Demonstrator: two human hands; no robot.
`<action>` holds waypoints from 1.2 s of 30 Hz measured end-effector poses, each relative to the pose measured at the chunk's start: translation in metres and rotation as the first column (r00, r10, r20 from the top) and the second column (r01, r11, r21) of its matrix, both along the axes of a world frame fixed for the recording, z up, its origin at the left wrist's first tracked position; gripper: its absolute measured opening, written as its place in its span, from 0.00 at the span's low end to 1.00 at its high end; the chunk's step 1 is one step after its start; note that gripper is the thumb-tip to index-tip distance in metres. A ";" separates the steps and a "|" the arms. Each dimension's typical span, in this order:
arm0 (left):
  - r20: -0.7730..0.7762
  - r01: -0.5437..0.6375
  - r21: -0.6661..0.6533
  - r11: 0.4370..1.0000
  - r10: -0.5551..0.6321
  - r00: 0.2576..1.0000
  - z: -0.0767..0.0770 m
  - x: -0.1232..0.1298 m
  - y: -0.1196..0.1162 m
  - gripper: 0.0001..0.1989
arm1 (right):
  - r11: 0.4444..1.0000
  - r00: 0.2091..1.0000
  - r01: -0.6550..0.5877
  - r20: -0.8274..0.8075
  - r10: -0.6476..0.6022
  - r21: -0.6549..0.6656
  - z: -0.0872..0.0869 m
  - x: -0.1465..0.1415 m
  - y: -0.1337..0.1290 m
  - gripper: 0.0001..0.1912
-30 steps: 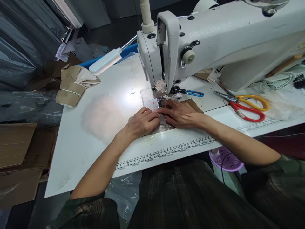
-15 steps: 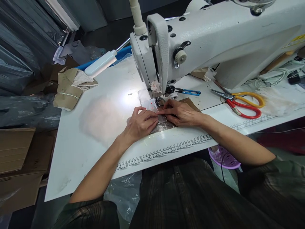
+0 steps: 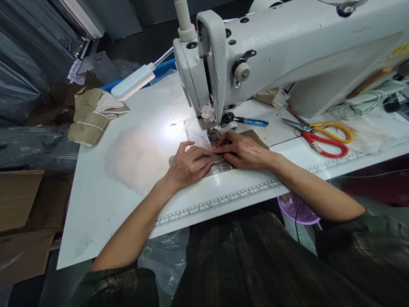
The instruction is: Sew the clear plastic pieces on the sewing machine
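Observation:
The white sewing machine [image 3: 255, 64] stands over the work, its needle and presser foot [image 3: 212, 133] just beyond my fingertips. Beneath the foot lies a translucent sheet [image 3: 200, 140] with small red marks. My left hand [image 3: 191, 164] rests on the left side of this work, fingers bent slightly and spread flat. From the other side, my right hand [image 3: 241, 151] presses down with its index finger stretched toward my left fingers and its thumb apart. A small pinkish bit shows at that fingertip, too small to name. Below both hands is a shiny metal plate [image 3: 220, 167].
Right of the machine foot lie blue thread snips [image 3: 252, 122] and red-and-yellow-handled scissors [image 3: 329, 136]. A lamp [image 3: 132, 82] lights a pale fluffy heap [image 3: 134, 157] at left, near a tied brown bundle [image 3: 87, 121]. A ruler strip [image 3: 211, 207] runs along the table's front edge.
The view has shifted slightly. Both hands hold nearly the same place and pose at the machine foot.

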State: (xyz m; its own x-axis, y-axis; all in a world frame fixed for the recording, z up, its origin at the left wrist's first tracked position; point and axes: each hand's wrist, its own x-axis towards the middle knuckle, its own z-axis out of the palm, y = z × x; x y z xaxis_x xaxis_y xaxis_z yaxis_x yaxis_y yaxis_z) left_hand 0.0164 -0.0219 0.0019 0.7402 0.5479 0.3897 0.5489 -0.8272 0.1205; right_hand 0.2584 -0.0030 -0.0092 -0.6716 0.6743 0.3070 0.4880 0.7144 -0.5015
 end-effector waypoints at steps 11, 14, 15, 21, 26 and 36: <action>-0.036 0.045 0.033 0.998 -0.043 0.998 0.000 0.000 -0.001 0.08 | 0.999 0.998 0.005 0.061 -0.008 0.047 0.001 -0.001 -0.004 0.20; -0.067 0.056 0.078 0.995 -0.051 0.996 0.000 0.001 -0.001 0.08 | 1.000 0.999 0.019 0.029 -0.020 0.018 0.000 -0.001 -0.005 0.20; -0.078 0.058 0.102 0.993 -0.050 0.996 0.000 0.001 -0.002 0.08 | 1.000 1.000 0.020 0.009 -0.020 0.004 0.000 -0.001 -0.005 0.20; -0.074 0.067 0.175 0.982 -0.055 0.996 0.001 0.003 -0.004 0.07 | 1.000 1.000 -0.008 -0.022 0.007 -0.018 0.001 0.001 -0.005 0.20; -0.051 0.063 0.228 0.972 -0.053 0.997 0.001 0.003 -0.004 0.05 | 1.000 1.000 -0.010 -0.027 0.009 -0.028 0.002 0.001 -0.006 0.20; -0.122 0.096 0.286 0.954 -0.063 0.991 0.006 0.005 -0.006 0.06 | 0.998 0.998 0.017 -0.053 -0.020 -0.068 0.012 0.007 0.002 0.21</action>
State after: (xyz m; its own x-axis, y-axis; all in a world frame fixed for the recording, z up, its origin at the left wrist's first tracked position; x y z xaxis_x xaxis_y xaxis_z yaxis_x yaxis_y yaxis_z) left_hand 0.0215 -0.0279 0.0080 0.8241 0.3612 0.4364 0.4764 -0.8587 -0.1889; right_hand 0.2659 -0.0013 0.0025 -0.6427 0.7068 0.2955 0.4722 0.6692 -0.5737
